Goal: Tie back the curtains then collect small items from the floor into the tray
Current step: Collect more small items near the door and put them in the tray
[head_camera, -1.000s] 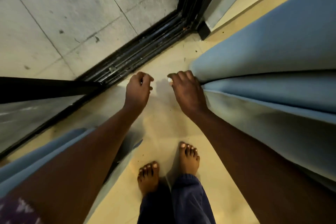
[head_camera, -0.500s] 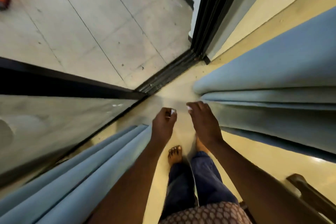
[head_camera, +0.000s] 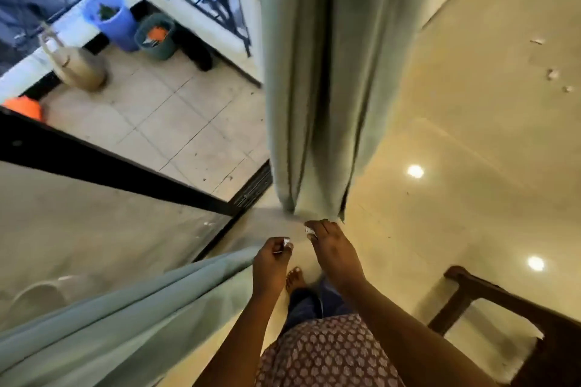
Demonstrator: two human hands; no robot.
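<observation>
The right hand (head_camera: 333,253) pinches a small white scrap (head_camera: 309,230) just below the hanging curtain (head_camera: 317,104), the left hand (head_camera: 270,264) pinches another (both look featherlight, likely crushable), so fingertip pinches suit them; no tray is visible.

Blue bucket (head_camera: 108,19) beside green bin (head_camera: 156,36) on balcony; wooden chair (head_camera: 515,317) nr right.

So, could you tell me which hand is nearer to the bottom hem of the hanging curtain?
Right. The right hand is just below the hanging curtain's hem, fingertips nearly touching it; the left hand is lower, beside the other curtain.
</observation>
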